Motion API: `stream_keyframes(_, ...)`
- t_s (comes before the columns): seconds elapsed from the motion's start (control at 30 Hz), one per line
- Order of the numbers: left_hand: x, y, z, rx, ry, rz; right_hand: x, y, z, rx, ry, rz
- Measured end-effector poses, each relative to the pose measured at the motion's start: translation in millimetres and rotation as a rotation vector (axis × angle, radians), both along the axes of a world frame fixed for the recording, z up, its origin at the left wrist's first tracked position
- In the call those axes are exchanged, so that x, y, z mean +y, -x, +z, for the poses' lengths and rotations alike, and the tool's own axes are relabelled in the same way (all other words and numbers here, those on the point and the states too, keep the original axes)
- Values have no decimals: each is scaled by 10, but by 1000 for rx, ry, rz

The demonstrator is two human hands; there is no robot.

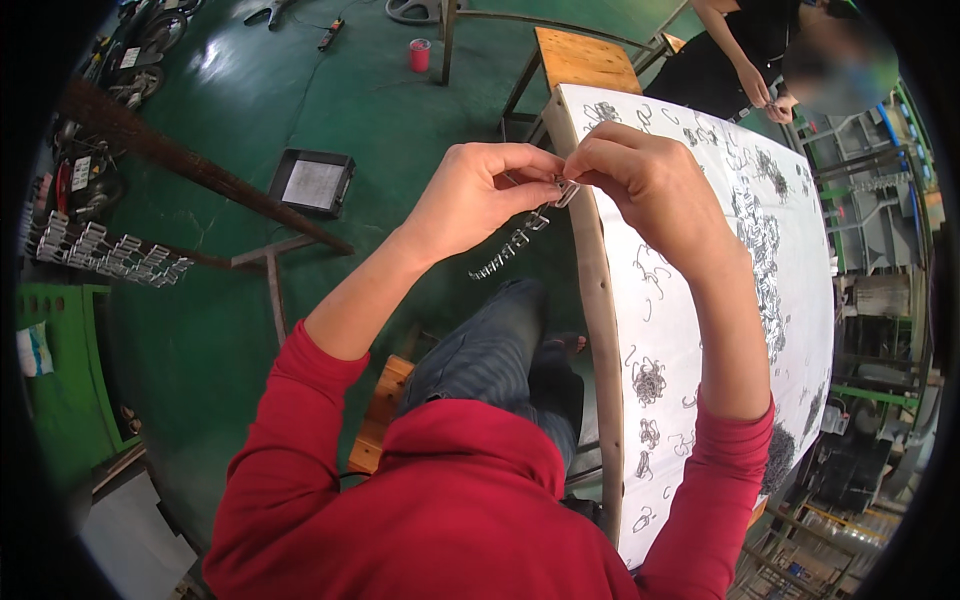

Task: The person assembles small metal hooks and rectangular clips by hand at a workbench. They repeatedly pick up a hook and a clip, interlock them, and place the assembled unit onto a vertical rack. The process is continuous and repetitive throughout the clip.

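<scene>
My left hand (480, 190) and my right hand (640, 180) meet at the table's left edge, fingertips pinched together. Between them is a small, shiny rectangular metal buckle (567, 193), partly covered by the fingers. From there a string of linked metal buckles (512, 248) hangs down and to the left, over the floor beside the table. My left fingers close on the string's upper end. The right fingertips press at the same buckle; whether they also hold a smaller wire piece cannot be made out.
The white-covered table (625, 310) carries scattered wire hooks (649, 381) and a long heap of metal buckles (765, 270). Across it, a co-worker's hands (775, 105) hold something small. Finished-looking buckle strings (110, 250) hang from a rail at left. A grey crate (312, 182) stands on the floor.
</scene>
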State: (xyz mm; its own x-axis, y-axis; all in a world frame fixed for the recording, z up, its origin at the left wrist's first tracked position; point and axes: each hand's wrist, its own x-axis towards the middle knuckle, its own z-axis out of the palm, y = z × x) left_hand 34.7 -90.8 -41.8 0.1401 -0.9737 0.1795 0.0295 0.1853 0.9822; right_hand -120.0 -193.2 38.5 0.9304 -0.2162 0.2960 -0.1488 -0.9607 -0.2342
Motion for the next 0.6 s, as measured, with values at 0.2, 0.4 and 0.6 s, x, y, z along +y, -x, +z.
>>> stream_keyframes(0.2,178,-109,53,-62,90,94,159,-189,208,32,90,129)
stream_keyframes(0.4,330,-182,113,-179,113,161,245,-339,331,137,202,108)
stream_keyframes(0.6,386,-176,189,-411,358,352,473,-427,482,77,398,150)
